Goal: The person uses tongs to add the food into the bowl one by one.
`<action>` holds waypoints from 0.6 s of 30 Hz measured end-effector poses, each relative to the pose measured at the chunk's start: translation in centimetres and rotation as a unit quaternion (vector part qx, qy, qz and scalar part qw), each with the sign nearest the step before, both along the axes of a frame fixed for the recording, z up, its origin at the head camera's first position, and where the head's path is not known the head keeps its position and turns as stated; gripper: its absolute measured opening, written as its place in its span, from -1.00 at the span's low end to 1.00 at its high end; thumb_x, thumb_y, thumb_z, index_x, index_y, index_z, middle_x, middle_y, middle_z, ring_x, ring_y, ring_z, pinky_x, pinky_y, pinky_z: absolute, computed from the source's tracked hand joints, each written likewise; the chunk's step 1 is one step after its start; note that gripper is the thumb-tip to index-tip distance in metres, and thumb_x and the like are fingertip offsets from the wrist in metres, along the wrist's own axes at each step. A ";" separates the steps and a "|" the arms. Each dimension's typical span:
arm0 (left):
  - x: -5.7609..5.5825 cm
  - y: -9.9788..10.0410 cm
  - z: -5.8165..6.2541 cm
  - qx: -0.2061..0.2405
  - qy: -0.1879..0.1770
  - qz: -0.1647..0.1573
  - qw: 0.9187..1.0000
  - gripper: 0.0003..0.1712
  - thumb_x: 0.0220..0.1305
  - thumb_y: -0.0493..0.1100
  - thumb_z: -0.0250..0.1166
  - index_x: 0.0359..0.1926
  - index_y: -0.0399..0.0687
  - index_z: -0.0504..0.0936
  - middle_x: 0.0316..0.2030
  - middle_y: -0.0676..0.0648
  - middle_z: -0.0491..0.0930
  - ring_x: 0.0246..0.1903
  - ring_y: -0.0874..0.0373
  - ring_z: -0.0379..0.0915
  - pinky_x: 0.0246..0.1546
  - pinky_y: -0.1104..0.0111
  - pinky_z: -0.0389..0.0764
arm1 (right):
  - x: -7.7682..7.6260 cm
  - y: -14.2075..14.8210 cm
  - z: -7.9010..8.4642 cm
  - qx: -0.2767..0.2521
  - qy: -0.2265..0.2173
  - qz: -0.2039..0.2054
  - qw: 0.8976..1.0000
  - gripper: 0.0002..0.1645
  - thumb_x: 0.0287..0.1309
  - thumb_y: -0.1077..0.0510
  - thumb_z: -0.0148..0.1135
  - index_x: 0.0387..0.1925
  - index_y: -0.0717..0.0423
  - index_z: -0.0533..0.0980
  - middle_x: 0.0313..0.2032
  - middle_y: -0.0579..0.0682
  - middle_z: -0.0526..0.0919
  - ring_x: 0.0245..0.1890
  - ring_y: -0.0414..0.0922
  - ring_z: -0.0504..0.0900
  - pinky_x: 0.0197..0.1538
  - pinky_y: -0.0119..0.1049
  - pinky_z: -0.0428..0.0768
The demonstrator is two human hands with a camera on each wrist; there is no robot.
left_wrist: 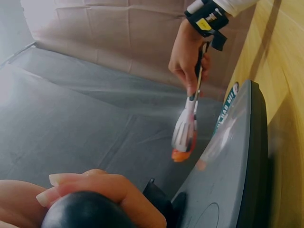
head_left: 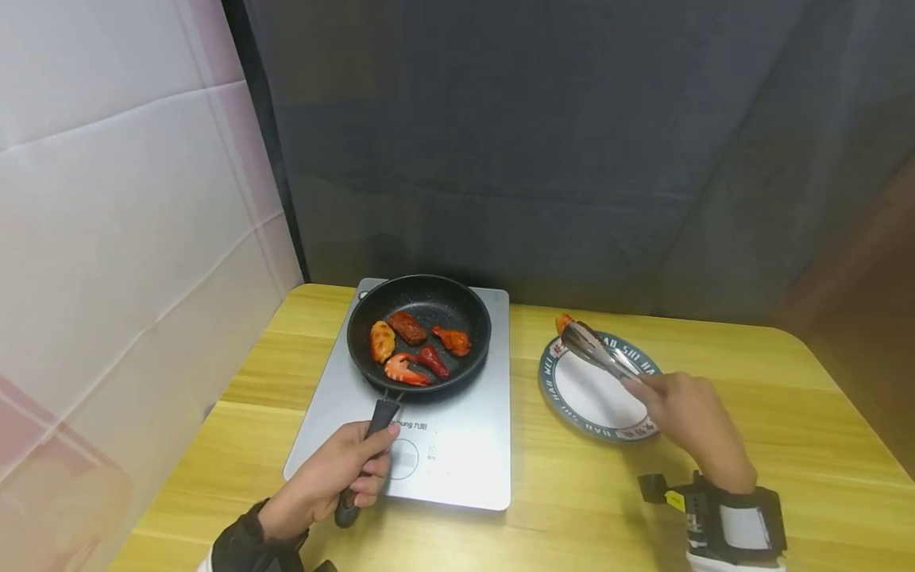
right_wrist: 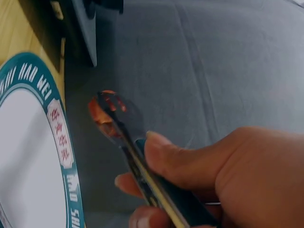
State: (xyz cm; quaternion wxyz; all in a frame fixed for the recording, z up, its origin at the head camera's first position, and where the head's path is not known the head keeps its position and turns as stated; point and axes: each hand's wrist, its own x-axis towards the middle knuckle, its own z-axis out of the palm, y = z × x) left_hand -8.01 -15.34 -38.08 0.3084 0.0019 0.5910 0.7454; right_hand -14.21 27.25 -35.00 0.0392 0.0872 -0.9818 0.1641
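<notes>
My left hand (head_left: pixel 346 469) grips the black handle (head_left: pixel 382 417) of a frying pan (head_left: pixel 422 290), which sits on a flat silver cooktop. Inside the pan lie a yellow-brown piece (head_left: pixel 382 342), a dark brown slab (head_left: pixel 407 326), a shrimp (head_left: pixel 406 370), a small red drumstick (head_left: pixel 432 361) and an orange-brown piece (head_left: pixel 452 341). With my right hand (head_left: pixel 686 413) I hold metal tongs (head_left: pixel 596 349) over the far left rim of a plate. An orange-brown food piece (right_wrist: pixel 100 114) is pinched between the tong heads, partly hidden by them.
The silver cooktop (head_left: pixel 472 469) lies under the pan on a yellow wooden table (head_left: pixel 572 508). To its right is a white plate with a green lettered rim (head_left: pixel 554 389). A dark cloth (head_left: pixel 500 159) hangs behind the table, and a pale one (head_left: pixel 129 238) at the left.
</notes>
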 end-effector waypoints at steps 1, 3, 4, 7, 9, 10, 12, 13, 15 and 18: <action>0.0 0.0 0.0 -0.003 0.001 0.000 1.000 -0.61 0.45 0.00 0.07 -0.32 -0.19 0.17 -0.68 0.10 0.14 -0.79 0.34 0.03 -0.80 0.52 0.17 | 0.1 -0.3 0.1 -0.004 0.007 0.001 1.000 -0.45 0.33 -0.08 0.12 -0.11 0.40 0.59 -0.25 0.39 0.63 -0.44 0.10 0.52 -0.39 -0.04 0.48; 0.0 0.0 0.1 -0.006 0.002 0.000 1.000 -0.61 0.45 0.00 0.06 -0.33 -0.19 0.17 -0.69 0.10 0.14 -0.79 0.34 0.03 -0.80 0.52 0.17 | 0.1 -0.8 0.3 -0.012 0.009 0.001 1.000 -0.46 0.33 -0.07 0.12 -0.12 0.41 0.59 -0.25 0.38 0.63 -0.40 0.13 0.54 -0.34 0.01 0.50; 0.0 0.0 0.1 -0.006 0.001 0.000 1.000 -0.61 0.45 0.01 0.06 -0.33 -0.19 0.17 -0.69 0.10 0.14 -0.79 0.34 0.03 -0.80 0.52 0.17 | 0.1 -1.1 0.4 -0.015 0.009 0.002 1.000 -0.47 0.33 -0.06 0.13 -0.12 0.41 0.60 -0.26 0.37 0.64 -0.40 0.12 0.53 -0.34 0.00 0.49; 0.0 0.0 0.1 -0.004 -0.001 0.000 1.000 -0.61 0.45 0.00 0.06 -0.32 -0.19 0.17 -0.69 0.10 0.14 -0.79 0.34 0.03 -0.81 0.52 0.17 | 0.1 -2.0 0.7 -0.021 0.010 0.007 1.000 -0.49 0.33 -0.04 0.13 -0.14 0.40 0.61 -0.31 0.31 0.66 -0.38 0.12 0.54 -0.28 0.03 0.50; 0.0 0.0 0.1 -0.002 -0.001 0.000 1.000 -0.62 0.46 -0.01 0.06 -0.32 -0.19 0.17 -0.69 0.10 0.14 -0.79 0.34 0.03 -0.81 0.52 0.18 | 0.1 -2.4 0.8 -0.024 0.012 0.011 1.000 -0.49 0.33 -0.04 0.13 -0.15 0.39 0.61 -0.34 0.27 0.67 -0.39 0.10 0.54 -0.30 0.01 0.49; 0.0 0.0 0.1 -0.001 0.000 -0.001 1.000 -0.62 0.46 -0.01 0.05 -0.32 -0.19 0.17 -0.69 0.10 0.14 -0.79 0.34 0.03 -0.81 0.52 0.18 | 0.1 -2.6 0.9 -0.024 0.011 0.012 1.000 -0.49 0.33 -0.05 0.13 -0.14 0.39 0.61 -0.36 0.24 0.68 -0.40 0.08 0.53 -0.32 -0.03 0.48; -0.1 0.0 0.1 0.000 0.003 -0.004 1.000 -0.62 0.46 0.00 0.05 -0.33 -0.19 0.17 -0.69 0.11 0.14 -0.79 0.34 0.03 -0.81 0.52 0.18 | 0.1 -2.9 1.1 -0.027 0.018 0.016 0.999 -0.50 0.33 -0.05 0.13 -0.13 0.37 0.62 -0.40 0.20 0.68 -0.40 0.08 0.52 -0.33 -0.06 0.47; -0.1 0.0 0.1 0.001 0.004 -0.005 1.000 -0.62 0.46 0.00 0.05 -0.33 -0.18 0.17 -0.69 0.11 0.14 -0.79 0.34 0.03 -0.81 0.52 0.18 | 0.0 -3.2 1.2 -0.029 0.016 0.019 0.999 -0.50 0.33 -0.06 0.13 -0.12 0.35 0.62 -0.44 0.15 0.67 -0.42 0.06 0.50 -0.35 -0.10 0.44; -0.1 0.0 0.1 0.000 0.006 -0.006 1.000 -0.62 0.47 0.00 0.04 -0.34 -0.19 0.17 -0.68 0.11 0.13 -0.79 0.34 0.02 -0.81 0.52 0.18 | -0.2 -3.8 1.5 -0.031 0.016 0.030 0.999 -0.51 0.33 -0.07 0.13 -0.09 0.32 0.62 -0.51 0.10 0.64 -0.45 0.04 0.48 -0.39 -0.14 0.40; -0.1 -0.1 0.1 0.000 0.006 -0.005 1.000 -0.61 0.47 0.01 0.04 -0.33 -0.19 0.17 -0.69 0.11 0.13 -0.79 0.34 0.03 -0.81 0.52 0.18 | -0.6 -5.2 2.2 -0.029 0.033 0.064 0.997 -0.55 0.33 -0.04 0.14 -0.09 0.28 0.63 -0.69 -0.03 0.47 -0.54 -0.04 0.41 -0.47 -0.21 0.34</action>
